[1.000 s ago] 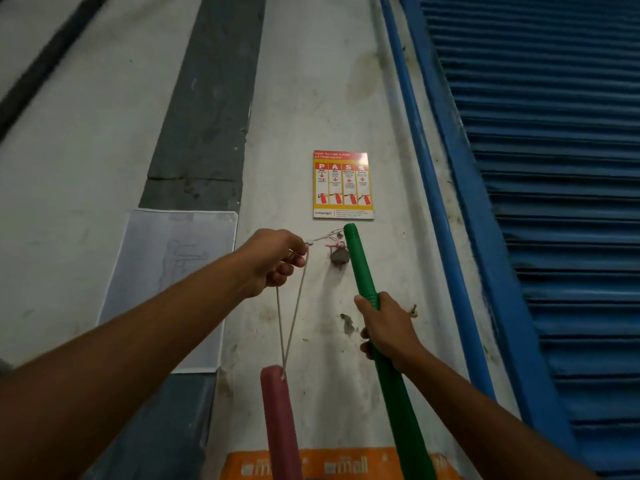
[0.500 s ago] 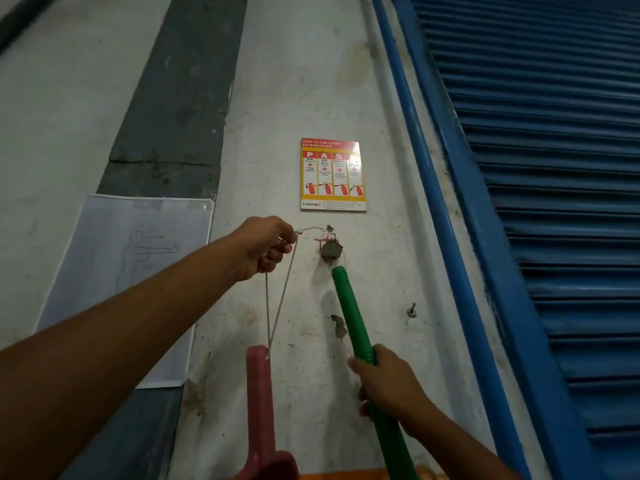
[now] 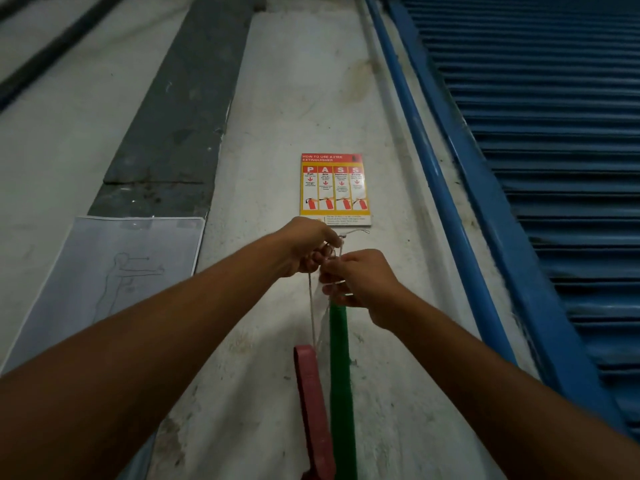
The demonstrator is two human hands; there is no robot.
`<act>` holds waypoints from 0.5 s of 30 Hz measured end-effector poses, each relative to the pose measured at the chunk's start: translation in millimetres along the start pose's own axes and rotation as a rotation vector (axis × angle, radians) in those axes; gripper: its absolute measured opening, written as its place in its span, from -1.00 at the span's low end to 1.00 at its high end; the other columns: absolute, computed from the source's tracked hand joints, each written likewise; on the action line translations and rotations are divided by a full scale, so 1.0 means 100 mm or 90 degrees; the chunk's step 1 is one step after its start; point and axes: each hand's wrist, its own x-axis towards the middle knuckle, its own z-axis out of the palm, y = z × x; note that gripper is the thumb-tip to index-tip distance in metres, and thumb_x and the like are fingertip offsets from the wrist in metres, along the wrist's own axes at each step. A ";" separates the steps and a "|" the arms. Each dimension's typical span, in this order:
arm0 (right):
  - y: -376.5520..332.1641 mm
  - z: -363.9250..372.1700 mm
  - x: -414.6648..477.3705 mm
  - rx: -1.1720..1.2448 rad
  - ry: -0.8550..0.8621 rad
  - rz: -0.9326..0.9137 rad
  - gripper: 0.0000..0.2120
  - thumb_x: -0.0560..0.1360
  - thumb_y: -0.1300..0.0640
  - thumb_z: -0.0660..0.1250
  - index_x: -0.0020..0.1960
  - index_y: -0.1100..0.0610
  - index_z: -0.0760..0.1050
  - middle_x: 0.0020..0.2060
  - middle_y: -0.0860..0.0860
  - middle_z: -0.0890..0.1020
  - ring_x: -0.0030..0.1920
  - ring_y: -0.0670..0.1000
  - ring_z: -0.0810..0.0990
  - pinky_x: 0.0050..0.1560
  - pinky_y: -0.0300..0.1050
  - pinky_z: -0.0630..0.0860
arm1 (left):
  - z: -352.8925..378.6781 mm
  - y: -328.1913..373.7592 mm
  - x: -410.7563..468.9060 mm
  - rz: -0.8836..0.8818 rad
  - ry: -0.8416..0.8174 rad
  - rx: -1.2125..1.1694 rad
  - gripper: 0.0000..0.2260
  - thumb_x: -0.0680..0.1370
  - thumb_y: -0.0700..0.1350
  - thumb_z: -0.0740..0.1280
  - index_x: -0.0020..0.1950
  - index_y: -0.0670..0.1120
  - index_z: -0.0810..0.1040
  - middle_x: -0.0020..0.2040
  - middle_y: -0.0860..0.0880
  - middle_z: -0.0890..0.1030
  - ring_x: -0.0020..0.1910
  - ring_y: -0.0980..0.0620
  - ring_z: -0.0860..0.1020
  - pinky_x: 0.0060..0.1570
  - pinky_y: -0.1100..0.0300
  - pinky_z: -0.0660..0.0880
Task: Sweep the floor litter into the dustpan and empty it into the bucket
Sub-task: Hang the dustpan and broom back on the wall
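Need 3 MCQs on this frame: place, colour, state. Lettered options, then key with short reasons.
1. Where is the fire-extinguisher poster relative to the left hand and right hand? A above B below C far left
2. The handle nearer the blue shutter is: A red B green C yellow
3. The left hand is: A hanging open B pinching the string C flat on the wall
Key: 1 A, the poster sits just above both hands. 2 B, the green handle hangs right of the red handle. 3 B, its fingers curl on the string.

Both arms reach forward, left hand (image 3: 308, 249) and right hand (image 3: 362, 280) close together, curled fingers pinching a string (image 3: 312, 306)
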 end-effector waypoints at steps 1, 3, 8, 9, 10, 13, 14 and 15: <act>0.00 -0.02 0.04 0.011 0.005 0.002 -0.83 0.61 0.13 0.34 0.00 0.23 0.63 -0.17 0.09 0.70 -0.30 -0.02 0.67 -0.38 -0.27 0.56 | -0.01 -0.01 0.04 0.000 0.002 0.005 -0.83 0.56 -0.27 0.33 0.13 -0.14 0.51 -0.31 -0.07 0.43 -0.51 0.14 0.32 -0.53 0.32 0.30; 0.01 -0.08 0.12 0.074 0.033 0.013 -0.84 0.61 0.20 0.32 -0.07 0.25 0.62 -0.29 0.09 0.64 -0.40 -0.05 0.60 -0.41 -0.27 0.55 | -0.07 -0.04 0.09 0.000 -0.004 0.018 -0.86 0.56 -0.28 0.34 0.11 -0.18 0.53 -0.31 -0.07 0.44 -0.49 0.14 0.32 -0.51 0.32 0.30; 0.13 -0.30 0.39 0.111 0.076 0.011 -0.88 0.58 0.23 0.38 -0.06 0.27 0.63 -0.39 0.08 0.56 -0.49 -0.09 0.51 -0.48 -0.28 0.49 | -0.29 -0.16 0.21 -0.007 -0.041 0.014 -0.89 0.54 -0.26 0.39 0.04 -0.24 0.60 -0.20 -0.09 0.48 -0.37 0.11 0.37 -0.46 0.33 0.38; 0.14 -0.32 0.46 0.083 0.077 0.010 -0.88 0.58 0.22 0.38 -0.08 0.26 0.63 -0.38 0.08 0.57 -0.48 -0.08 0.52 -0.46 -0.28 0.51 | -0.31 -0.19 0.24 0.000 -0.026 0.005 -0.89 0.54 -0.27 0.39 0.05 -0.25 0.61 -0.19 -0.11 0.48 -0.35 0.09 0.39 -0.45 0.32 0.41; 0.15 -0.31 0.53 0.055 0.081 0.009 -0.88 0.58 0.21 0.39 -0.08 0.27 0.63 -0.36 0.09 0.58 -0.46 -0.07 0.54 -0.44 -0.26 0.54 | -0.31 -0.21 0.27 0.013 -0.003 -0.002 -0.90 0.55 -0.28 0.38 0.04 -0.27 0.61 -0.19 -0.12 0.49 -0.34 0.07 0.40 -0.45 0.32 0.43; 0.21 -0.29 0.72 -0.015 0.107 0.012 -0.86 0.57 0.23 0.40 -0.07 0.33 0.62 -0.34 0.14 0.59 -0.43 -0.01 0.55 -0.35 -0.19 0.58 | -0.23 -0.31 0.34 0.065 0.089 0.032 -0.93 0.57 -0.31 0.36 0.00 -0.29 0.62 -0.21 -0.16 0.52 -0.32 0.02 0.45 -0.41 0.28 0.48; 0.24 -0.27 0.74 -0.050 0.111 0.011 -0.85 0.56 0.24 0.40 -0.06 0.36 0.62 -0.34 0.14 0.58 -0.44 -0.01 0.54 -0.35 -0.17 0.57 | -0.19 -0.38 0.35 0.078 0.107 0.053 -0.94 0.57 -0.31 0.36 -0.03 -0.28 0.63 -0.22 -0.16 0.53 -0.33 0.02 0.46 -0.40 0.26 0.49; 0.28 -0.26 0.75 -0.094 0.112 0.006 -0.85 0.56 0.25 0.41 -0.05 0.37 0.62 -0.35 0.13 0.58 -0.46 -0.01 0.54 -0.37 -0.17 0.58 | -0.16 -0.45 0.34 0.088 0.116 0.072 -0.94 0.57 -0.31 0.36 -0.06 -0.26 0.63 -0.24 -0.16 0.54 -0.33 0.02 0.46 -0.39 0.26 0.49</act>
